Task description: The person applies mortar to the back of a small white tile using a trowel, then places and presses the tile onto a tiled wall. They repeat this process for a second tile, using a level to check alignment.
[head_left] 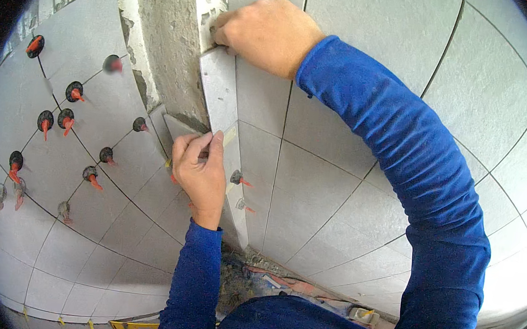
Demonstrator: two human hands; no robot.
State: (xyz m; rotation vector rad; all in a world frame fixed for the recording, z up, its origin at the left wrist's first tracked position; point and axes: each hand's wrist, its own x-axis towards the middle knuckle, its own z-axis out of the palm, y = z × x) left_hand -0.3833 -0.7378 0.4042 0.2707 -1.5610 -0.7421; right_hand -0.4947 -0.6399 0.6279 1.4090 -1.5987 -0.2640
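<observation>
A narrow grey tile strip stands upright on the corner edge between two tiled walls. At its lower end my left hand is closed, thumb and fingers pinched together near the joint. Whatever lies between those fingertips is too small to make out. My right hand is curled at the upper end of the strip, its fingertips against the corner; what they grip is hidden. Below my left fingertips, another narrow strip continues down the corner, with pale yellow tape across its top.
Black tile levelers with red handles stick out from the joints of the left wall. Bare rough concrete shows above the left hand. Large grey tiles cover the right wall. Debris lies on the floor, and a yellow tool sits lower left.
</observation>
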